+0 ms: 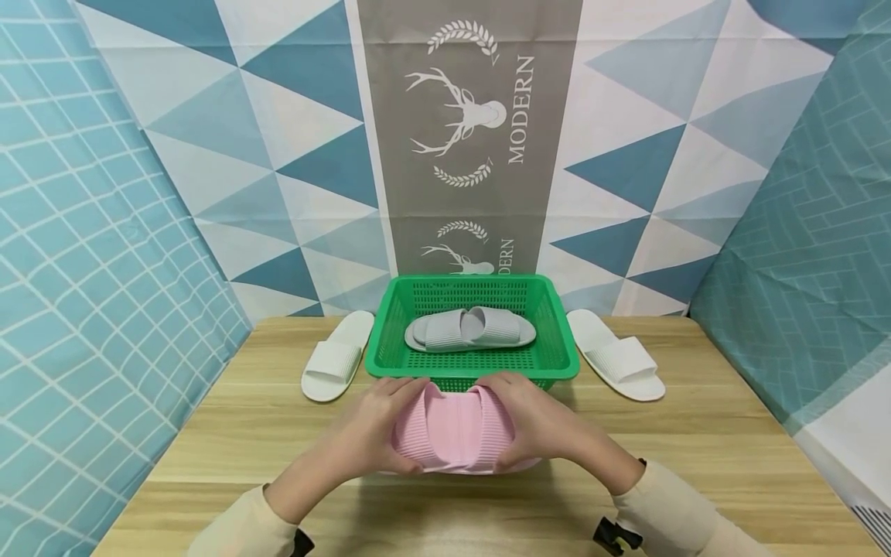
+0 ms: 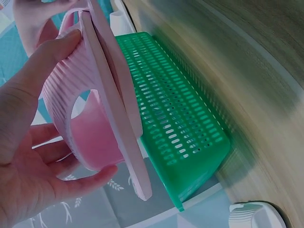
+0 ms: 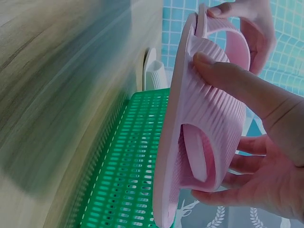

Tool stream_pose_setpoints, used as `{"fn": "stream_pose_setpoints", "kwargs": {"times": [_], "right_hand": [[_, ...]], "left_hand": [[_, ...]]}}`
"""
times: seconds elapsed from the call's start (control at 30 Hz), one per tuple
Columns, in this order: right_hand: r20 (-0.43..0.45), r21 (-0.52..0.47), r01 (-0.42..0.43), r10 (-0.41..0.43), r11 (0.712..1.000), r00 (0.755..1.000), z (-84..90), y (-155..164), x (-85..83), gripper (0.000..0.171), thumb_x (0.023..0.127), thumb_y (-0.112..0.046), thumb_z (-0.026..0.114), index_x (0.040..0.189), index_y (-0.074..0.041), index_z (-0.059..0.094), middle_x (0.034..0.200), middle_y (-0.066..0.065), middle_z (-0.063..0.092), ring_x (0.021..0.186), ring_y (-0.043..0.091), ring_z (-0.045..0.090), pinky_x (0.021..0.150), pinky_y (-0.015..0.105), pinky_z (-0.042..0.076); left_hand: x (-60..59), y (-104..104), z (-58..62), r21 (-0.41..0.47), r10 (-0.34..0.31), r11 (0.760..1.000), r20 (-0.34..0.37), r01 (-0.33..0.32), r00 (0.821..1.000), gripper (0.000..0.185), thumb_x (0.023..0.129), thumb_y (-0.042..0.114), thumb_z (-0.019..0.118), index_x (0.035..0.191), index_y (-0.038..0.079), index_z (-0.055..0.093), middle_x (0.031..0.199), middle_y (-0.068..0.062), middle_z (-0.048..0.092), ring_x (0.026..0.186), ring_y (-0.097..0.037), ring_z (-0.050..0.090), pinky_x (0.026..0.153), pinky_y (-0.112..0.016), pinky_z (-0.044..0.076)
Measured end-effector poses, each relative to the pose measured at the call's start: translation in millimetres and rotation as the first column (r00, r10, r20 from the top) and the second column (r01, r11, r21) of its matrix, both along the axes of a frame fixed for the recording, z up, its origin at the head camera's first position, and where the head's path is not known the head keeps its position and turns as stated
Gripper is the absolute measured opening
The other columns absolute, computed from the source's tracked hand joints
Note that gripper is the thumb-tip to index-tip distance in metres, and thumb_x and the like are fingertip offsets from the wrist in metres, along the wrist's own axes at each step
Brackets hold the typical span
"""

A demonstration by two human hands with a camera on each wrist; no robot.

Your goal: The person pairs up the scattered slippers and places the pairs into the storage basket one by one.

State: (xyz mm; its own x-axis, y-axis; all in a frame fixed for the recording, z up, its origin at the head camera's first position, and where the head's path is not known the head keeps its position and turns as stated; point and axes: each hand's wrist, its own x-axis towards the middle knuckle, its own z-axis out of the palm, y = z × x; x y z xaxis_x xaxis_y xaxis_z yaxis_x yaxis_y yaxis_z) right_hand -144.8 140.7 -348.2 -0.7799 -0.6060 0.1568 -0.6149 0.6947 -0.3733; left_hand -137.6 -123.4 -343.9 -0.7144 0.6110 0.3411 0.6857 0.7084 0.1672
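A pair of pink ribbed slippers (image 1: 452, 429), pressed together, is held just above the wooden table (image 1: 244, 433) in front of a green basket (image 1: 557, 363). My left hand (image 1: 362, 433) grips their left end and my right hand (image 1: 543, 425) grips the right end. In the left wrist view the left hand (image 2: 28, 156) wraps its thumb and fingers round the pink slippers' (image 2: 95, 118) straps. The right wrist view shows the right hand (image 3: 256, 142) doing the same on the pink slippers (image 3: 199, 123), soles toward the basket (image 3: 133, 166).
A pair of grey slippers (image 1: 469, 329) lies inside the basket. One white slipper (image 1: 337, 356) lies left of the basket and another white slipper (image 1: 616, 356) lies right of it. Patterned cloth walls close in the table on three sides.
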Motion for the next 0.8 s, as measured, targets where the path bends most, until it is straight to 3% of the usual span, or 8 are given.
{"fn": "stream_pose_setpoints", "kwargs": {"times": [0.8], "right_hand": [[-0.015,-0.054,0.011,-0.012,0.998,1.000,-3.5,-6.6,-3.5,0.099,0.049,-0.034,0.095,0.132,-0.005,0.049,0.128,0.009,0.058,0.120,0.025,0.052,0.099,0.045,0.049]], "left_hand": [[-1.5,14.0,0.1,0.006,0.031,1.000,-0.024,-0.031,0.999,0.105,0.044,0.044,0.093,0.133,0.003,0.054,0.124,-0.011,0.064,0.113,-0.027,0.060,0.100,-0.043,0.050]]}}
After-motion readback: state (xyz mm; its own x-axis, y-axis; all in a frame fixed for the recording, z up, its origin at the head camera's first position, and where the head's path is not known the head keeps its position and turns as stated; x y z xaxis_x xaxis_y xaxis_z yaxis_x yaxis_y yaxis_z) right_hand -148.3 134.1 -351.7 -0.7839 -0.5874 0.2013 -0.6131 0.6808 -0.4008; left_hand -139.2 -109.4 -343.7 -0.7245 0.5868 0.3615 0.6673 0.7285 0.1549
